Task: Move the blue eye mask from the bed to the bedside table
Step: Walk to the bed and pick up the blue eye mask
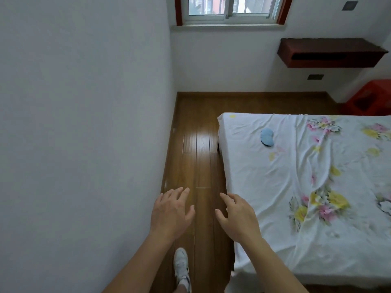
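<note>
A small blue eye mask (267, 137) lies on the bed (275, 187), near its far left corner, on a white sheet with pink and yellow flowers. My left hand (170, 214) is held out over the wooden floor, fingers spread, holding nothing. My right hand (238, 216) hovers at the bed's near left edge, fingers apart and empty. Both hands are well short of the mask. No bedside table is clearly in view.
A narrow strip of wooden floor (196, 144) runs between the white wall (84, 123) on the left and the bed. My white shoe (181, 265) stands on it. A window, a dark red wall shelf (330, 52) and a red crate (370, 100) are at the far end.
</note>
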A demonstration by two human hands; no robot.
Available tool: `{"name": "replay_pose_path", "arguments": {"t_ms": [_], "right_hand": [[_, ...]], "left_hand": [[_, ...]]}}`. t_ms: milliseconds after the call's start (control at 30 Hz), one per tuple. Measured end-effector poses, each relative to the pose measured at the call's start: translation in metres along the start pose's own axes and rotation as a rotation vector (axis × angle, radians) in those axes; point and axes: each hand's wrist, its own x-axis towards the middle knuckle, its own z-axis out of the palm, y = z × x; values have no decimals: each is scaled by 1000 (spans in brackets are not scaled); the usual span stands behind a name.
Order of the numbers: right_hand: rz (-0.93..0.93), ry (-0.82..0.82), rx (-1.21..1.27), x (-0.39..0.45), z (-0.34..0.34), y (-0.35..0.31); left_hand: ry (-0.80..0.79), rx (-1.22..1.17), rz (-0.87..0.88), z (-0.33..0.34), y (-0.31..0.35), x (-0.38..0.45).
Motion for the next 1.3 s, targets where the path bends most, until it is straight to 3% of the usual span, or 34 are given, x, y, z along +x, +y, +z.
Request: {"name": "replay_pose_path", "arguments": {"t_ms": [300, 700, 1033, 1300], "right_hand": [[88, 47, 3, 183, -12, -57], [172, 23, 4, 360, -20, -57], [169, 49, 66, 578, -46, -30], [225, 56, 40, 708, -90, 10]], "left_hand": [[-6, -16, 58, -19, -68, 190], [-60, -41, 130, -2, -92, 378], [-18, -2, 126, -10, -85, 600], [-53, 19, 224, 1, -47, 744]]}}
